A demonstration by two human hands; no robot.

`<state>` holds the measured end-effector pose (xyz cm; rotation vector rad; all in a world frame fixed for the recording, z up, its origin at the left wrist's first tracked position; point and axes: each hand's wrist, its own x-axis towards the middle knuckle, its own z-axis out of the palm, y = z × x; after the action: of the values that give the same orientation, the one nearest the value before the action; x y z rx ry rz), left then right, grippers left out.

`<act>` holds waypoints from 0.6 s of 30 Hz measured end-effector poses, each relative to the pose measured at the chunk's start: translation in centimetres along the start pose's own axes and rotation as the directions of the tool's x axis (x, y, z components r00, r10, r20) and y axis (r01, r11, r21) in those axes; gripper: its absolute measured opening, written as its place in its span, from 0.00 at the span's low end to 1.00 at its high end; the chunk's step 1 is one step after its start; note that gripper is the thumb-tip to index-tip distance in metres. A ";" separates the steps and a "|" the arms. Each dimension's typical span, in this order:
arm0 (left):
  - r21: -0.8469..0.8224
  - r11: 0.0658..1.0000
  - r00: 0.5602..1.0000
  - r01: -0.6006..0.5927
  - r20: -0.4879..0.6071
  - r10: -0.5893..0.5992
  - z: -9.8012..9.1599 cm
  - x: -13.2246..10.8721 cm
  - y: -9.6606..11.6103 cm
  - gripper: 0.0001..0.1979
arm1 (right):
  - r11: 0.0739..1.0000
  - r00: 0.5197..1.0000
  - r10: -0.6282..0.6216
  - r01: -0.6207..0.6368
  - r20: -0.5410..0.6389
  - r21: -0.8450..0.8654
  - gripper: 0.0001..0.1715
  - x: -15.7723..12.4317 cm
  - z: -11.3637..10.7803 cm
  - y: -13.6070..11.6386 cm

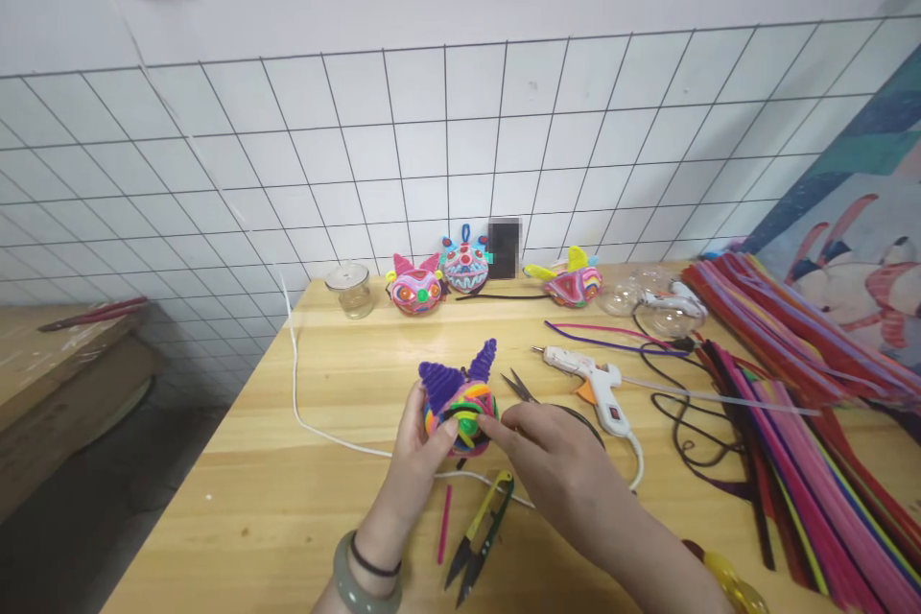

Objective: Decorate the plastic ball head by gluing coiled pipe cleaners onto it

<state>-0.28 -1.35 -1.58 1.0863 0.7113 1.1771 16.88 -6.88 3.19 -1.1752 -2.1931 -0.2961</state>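
Note:
My left hand grips a small round pipe-cleaner figure with purple ears and bright rainbow coils, holding it just above the wooden table. My right hand comes in from the right, its fingertips pinched against the figure's front coils. A jade bangle and a black band circle my left wrist. Scissors lie just behind my right hand, partly hidden. Yellow-handled thread snips and a short pink pipe-cleaner piece lie below the hands.
A white glue gun lies right of the hands, its cord looping across the table. Three finished pipe-cleaner figures and a glass jar stand along the back. Bundles of coloured pipe cleaners fill the right side. A wire grid backs the wall.

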 end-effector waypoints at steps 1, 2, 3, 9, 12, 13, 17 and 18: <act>-0.001 1.000 1.000 -0.001 -0.007 0.001 0.0 0.0 0.0 0.25 | 1.000 1.000 -0.003 0.003 -0.011 -0.011 0.17 0.0 0.1 -0.1; 0.000 1.000 1.000 -0.002 -0.016 0.002 0.1 0.0 0.1 0.26 | 1.000 1.000 -0.007 0.006 -0.020 -0.022 0.17 0.1 0.1 -0.2; 0.000 1.000 1.000 0.000 -0.022 0.000 0.1 0.0 0.1 0.26 | 1.000 1.000 -0.009 0.008 -0.027 -0.029 0.17 0.2 0.2 -0.3; 0.016 1.000 0.999 0.001 -0.044 0.000 0.5 -0.1 0.3 0.26 | 0.998 0.998 0.053 -0.054 -0.041 -0.034 0.16 0.4 0.2 -1.3; 0.033 0.999 0.998 0.006 -0.059 -0.004 0.6 -0.3 0.3 0.28 | 0.995 0.994 0.096 -0.097 -0.046 -0.016 0.16 0.4 0.5 -1.8; 0.043 0.999 0.998 0.013 -0.068 -0.010 0.6 -0.3 0.2 0.28 | 0.994 0.994 0.104 -0.104 -0.043 -0.014 0.16 0.4 0.6 -1.9; 0.054 0.998 0.996 0.026 -0.087 -0.021 0.4 -0.4 0.0 0.30 | 0.993 0.992 0.116 -0.116 -0.056 -0.011 0.17 0.5 1.0 -2.0; 0.046 0.999 0.996 0.025 -0.086 -0.021 0.4 -0.4 0.0 0.29 | 0.993 0.991 0.117 -0.118 -0.063 -0.005 0.17 0.5 1.0 -2.1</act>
<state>-0.02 -1.82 -1.50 1.0690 0.8193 1.1974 14.57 -7.28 2.89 -1.2774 -2.0619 -0.2890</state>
